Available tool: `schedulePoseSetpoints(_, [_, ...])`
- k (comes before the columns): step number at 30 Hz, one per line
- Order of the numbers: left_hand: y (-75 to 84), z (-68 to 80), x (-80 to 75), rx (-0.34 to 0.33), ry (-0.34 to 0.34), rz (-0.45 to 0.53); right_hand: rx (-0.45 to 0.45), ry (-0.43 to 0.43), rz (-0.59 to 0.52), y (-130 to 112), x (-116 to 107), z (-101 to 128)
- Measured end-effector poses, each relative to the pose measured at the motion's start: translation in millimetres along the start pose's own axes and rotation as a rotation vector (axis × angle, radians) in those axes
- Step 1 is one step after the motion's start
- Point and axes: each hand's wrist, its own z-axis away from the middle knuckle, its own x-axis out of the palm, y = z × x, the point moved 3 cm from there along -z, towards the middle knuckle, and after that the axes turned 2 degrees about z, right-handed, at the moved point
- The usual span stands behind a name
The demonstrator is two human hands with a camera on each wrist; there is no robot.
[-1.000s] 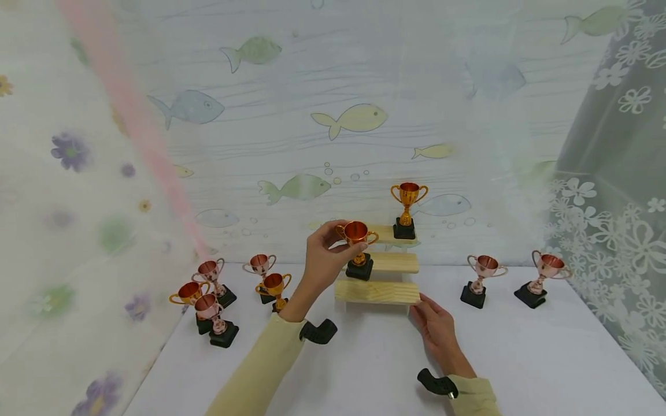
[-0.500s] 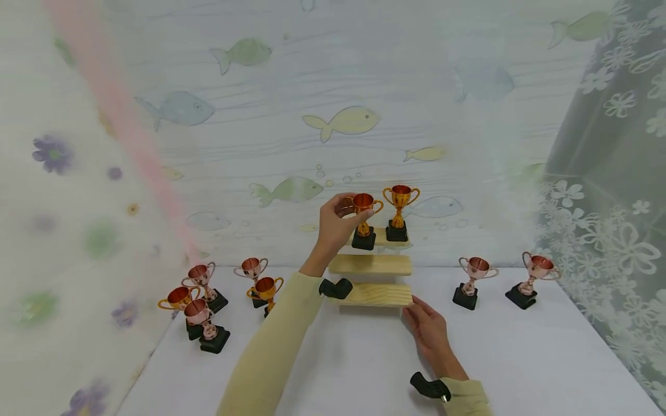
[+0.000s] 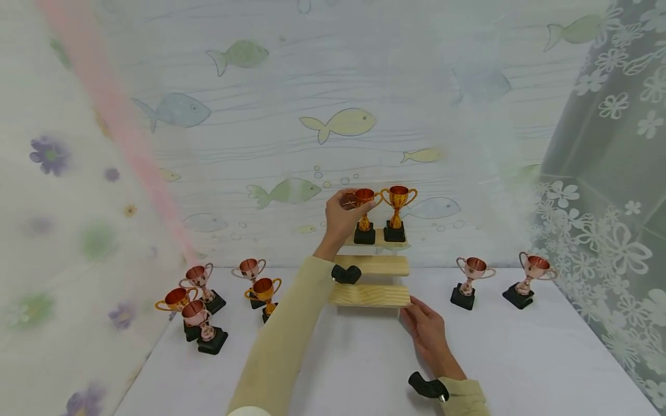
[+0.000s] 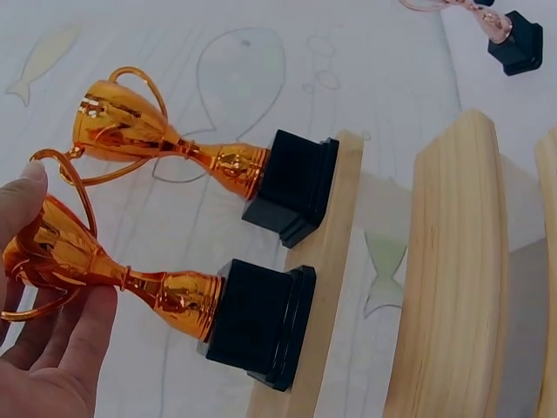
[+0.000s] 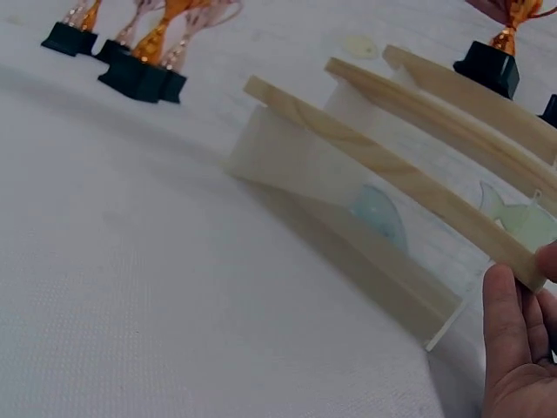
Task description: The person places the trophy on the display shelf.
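My left hand (image 3: 343,216) holds a gold trophy cup (image 3: 365,225) by its bowl, thumb on the near side. The cup stands upright, its black base (image 4: 252,318) at the top step of a three-step wooden display stand (image 3: 369,296). Close on its right, a second gold trophy cup (image 3: 398,211) stands on the same step; their handles nearly meet. My right hand (image 3: 429,335) pinches the right end of the lowest step, with the thumb (image 5: 546,259) above and fingers (image 5: 506,322) below. The two lower steps bear no cups.
Left on the white table (image 3: 359,370) stand several trophy cups, including a rose-gold cup (image 3: 203,323) and a gold cup (image 3: 264,292) near my left sleeve. Two rose-gold cups, one nearer (image 3: 472,277) and one farther right (image 3: 531,277), stand to the right. A fish-patterned curtain (image 3: 333,69) hangs behind.
My left hand has carried the gold cup up from in front of the middle step to the top step, beside the other gold cup. The right hand keeps its hold on the stand.
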Motion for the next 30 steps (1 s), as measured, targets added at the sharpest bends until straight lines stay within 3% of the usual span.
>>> schedulePoseSetpoints(10, [-1.9,-0.9,7.9,-0.008,0.006,0.018,-0.047,0.002,0.045,-6,-1,-2])
schedulePoseSetpoints(19, [-1.8,-1.1,10.8,-0.007,0.003,0.008,-0.006,0.005,0.081,-7,-5,-3])
schedulePoseSetpoints(30, [-1.4,-1.1,11.9,0.01,0.068,-0.022,-0.032,0.001,0.031,-4,-3,-4])
